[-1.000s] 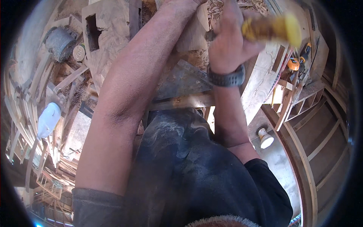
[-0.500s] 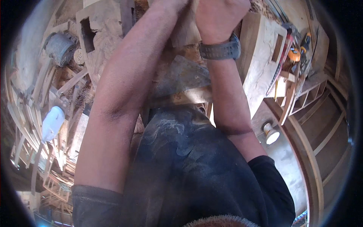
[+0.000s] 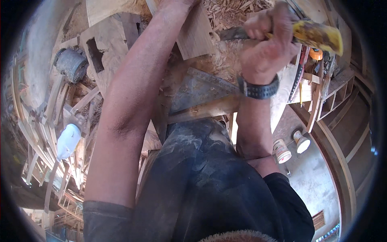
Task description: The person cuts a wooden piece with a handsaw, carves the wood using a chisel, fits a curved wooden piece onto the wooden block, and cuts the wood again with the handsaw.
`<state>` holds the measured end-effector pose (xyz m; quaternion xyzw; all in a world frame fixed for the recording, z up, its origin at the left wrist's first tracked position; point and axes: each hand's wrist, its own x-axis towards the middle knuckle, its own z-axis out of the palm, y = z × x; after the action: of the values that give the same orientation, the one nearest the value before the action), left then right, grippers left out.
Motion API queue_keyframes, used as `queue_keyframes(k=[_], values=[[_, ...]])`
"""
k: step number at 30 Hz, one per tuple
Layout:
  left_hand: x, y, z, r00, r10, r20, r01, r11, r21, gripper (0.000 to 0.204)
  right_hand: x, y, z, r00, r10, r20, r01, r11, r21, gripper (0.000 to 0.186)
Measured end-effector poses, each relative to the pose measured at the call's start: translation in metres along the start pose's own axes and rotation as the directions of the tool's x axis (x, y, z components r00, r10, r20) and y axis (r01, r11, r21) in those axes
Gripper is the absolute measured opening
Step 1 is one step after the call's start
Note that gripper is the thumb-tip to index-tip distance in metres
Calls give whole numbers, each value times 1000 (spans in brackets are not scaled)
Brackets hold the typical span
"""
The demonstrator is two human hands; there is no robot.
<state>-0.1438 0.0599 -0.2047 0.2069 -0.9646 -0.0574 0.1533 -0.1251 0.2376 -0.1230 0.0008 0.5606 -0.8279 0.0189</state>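
Note:
My right hand grips a yellow-handled tool, with dark metal reaching left over wood chips. My left hand is at the upper edge beside a pale wooden board; its fingers are hidden. Below the board lie a dusty flat sheet and a wooden rail, near my dark, dust-marked clothing.
At left are a notched timber block, a dented metal can, a white jug and many slats. At right lie hand tools and wooden framing. Two round white fittings or buckets appear lower right.
My right hand, high at the upper edge half a second ago, is lower and farther right, with the yellow handle back in view. My left arm has shifted little.

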Motion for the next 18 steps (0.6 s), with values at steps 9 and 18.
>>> queue_keyframes(k=[9,18], values=[[1,-9,9,994,71,-82,-76,995,-57,36,-2,8,-4,994,-77,73,80,996,-36,9],[-3,-8,10,995,74,-61,-76,997,-22,46,1,7,39,987,-84,137,65,988,142,14]])
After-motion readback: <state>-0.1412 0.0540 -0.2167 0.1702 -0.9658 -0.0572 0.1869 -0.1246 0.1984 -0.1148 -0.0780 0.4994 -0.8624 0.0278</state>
